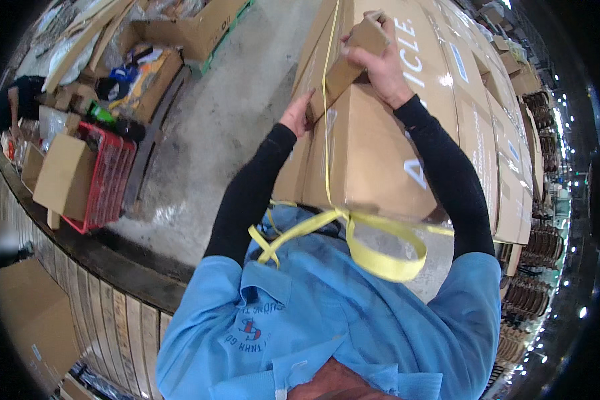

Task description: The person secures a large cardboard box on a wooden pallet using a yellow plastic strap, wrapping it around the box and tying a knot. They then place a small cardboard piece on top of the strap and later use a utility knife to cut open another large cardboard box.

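Note:
A folded strip of brown cardboard (343, 75) lies along the upper left edge of a large brown carton (373, 160). My right hand (382, 65) is closed around its far end, thumb on top. At its near end my left hand (296, 115) grips it, the fingers partly hidden by the carton's side. A thin yellow strap (327, 150) runs lengthwise over the carton and crosses the cardboard strip between my hands. The strap's loose end makes a wide loop (390, 257) in front of my blue shirt.
More cartons (477, 127) stand to the right. On the left are a red plastic crate (107, 180) with cardboard in it, a large open box (180, 30) and wooden slats (117, 327). A person's dark sleeve (28, 93) shows at the far left. Grey concrete floor (227, 100) lies between.

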`<action>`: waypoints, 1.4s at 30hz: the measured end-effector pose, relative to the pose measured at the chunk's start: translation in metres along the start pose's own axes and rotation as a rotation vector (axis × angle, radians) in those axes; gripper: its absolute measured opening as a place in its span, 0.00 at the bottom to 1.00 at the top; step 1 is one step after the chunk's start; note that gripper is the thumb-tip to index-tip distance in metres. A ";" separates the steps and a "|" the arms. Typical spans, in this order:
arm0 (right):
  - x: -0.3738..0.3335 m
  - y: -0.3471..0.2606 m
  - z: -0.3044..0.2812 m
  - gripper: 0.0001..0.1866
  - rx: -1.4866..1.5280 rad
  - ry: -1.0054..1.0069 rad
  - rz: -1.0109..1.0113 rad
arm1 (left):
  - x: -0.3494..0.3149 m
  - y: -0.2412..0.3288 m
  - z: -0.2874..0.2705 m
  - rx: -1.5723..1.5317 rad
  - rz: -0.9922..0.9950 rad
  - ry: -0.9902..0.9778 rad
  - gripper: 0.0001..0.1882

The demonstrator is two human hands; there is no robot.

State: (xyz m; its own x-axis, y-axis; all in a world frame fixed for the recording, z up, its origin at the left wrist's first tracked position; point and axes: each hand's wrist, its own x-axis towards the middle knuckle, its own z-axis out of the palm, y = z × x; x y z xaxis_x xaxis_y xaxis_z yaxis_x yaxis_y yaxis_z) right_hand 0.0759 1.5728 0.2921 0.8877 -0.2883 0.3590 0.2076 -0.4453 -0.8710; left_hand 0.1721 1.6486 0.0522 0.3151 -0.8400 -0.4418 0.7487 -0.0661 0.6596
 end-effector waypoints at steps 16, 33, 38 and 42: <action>-0.173 -0.065 0.021 0.26 0.446 -0.423 -0.429 | -0.094 -0.039 -0.048 0.187 0.634 -0.102 0.22; -0.098 -0.052 0.011 0.36 0.279 -0.720 -0.255 | -0.196 -0.105 -0.067 0.191 0.135 0.257 0.20; -0.093 -0.046 0.015 0.33 0.240 -0.745 -0.378 | -0.214 -0.115 -0.084 0.200 0.036 0.272 0.19; -0.104 -0.087 -0.007 0.34 0.066 -0.825 -0.187 | -0.256 -0.120 -0.089 0.198 -0.082 0.224 0.18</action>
State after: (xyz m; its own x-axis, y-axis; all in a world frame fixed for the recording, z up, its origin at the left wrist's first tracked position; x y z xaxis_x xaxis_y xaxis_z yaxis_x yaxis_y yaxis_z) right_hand -0.0372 1.6357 0.3323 0.8464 0.5074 0.1620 0.3819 -0.3662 -0.8485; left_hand 0.0535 1.9193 0.0318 0.3955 -0.6893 -0.6070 0.6558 -0.2507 0.7121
